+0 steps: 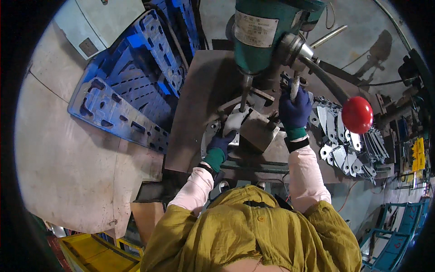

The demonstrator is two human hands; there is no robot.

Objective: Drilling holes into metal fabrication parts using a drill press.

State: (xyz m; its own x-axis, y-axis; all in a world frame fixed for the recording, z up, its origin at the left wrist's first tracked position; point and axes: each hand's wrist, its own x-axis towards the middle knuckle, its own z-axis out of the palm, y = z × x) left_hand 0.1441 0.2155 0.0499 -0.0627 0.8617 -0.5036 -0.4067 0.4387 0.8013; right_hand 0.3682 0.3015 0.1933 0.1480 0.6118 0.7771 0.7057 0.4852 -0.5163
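Dark-brown flat steel worktable (192,95) fills the ctr of frame. Over it, top ctr, hangs the green-painted metal drill press (253,55); can't tell if it's running. The loose heap of flat, holed grey steel plates (340,136), ctr right, could slide if an elbow knocks it. Squat grey-brown metal block (259,131), mid-frame, might pinch fingers if work shifts against it. R hand (297,110), navy glove, has fingers wrapped round the pale-grey feed handle (295,86), upper right of ctr; too hard a pull could jam or snap the bit. L hand (220,143), same glove, is at the bright silvery metal piece (236,140), just L of the block; can't tell if fingers are clamped or merely resting. Weak hold = piece may spin. Worst risk, prob.: slim steel bit (245,93) snags glove fabric, as fingertips sit v. near.
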